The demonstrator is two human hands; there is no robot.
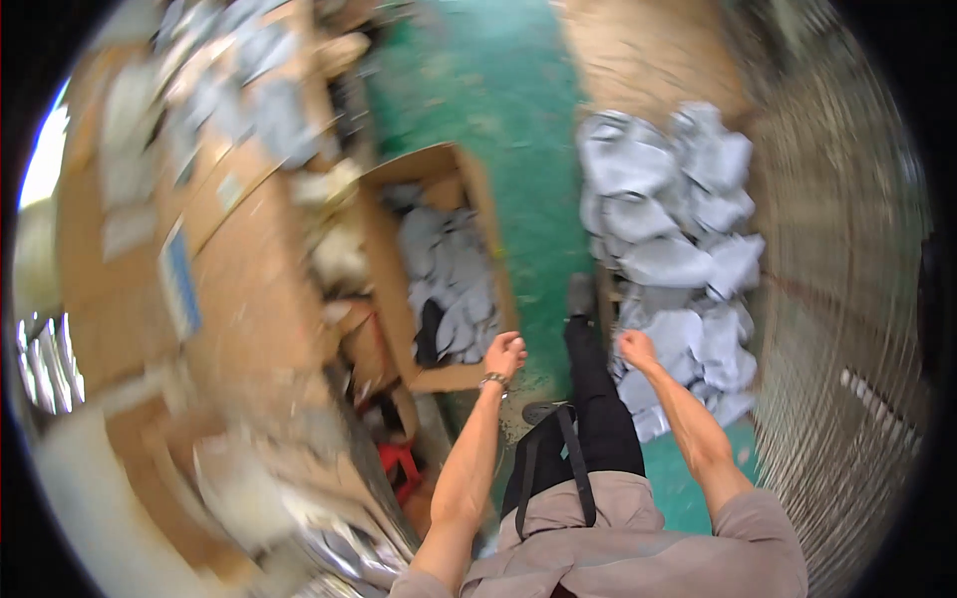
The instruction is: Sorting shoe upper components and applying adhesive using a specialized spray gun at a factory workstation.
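Grey pieces [666, 261] lie piled near the right hand [636, 349] and jumbled in the open cardboard box [477, 189] by the left hand [505, 354], and I, watching remotely, see both hands' fingers curled together.

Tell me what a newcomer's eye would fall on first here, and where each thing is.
Likely first, the heap of pale grey pieces on the right, bright beside the green floor. Next, perhaps the open cardboard box left of centre, holding more grey pieces and a dark piece. Then the left hand shows by the box's near right corner, the right hand by the heap's left side.
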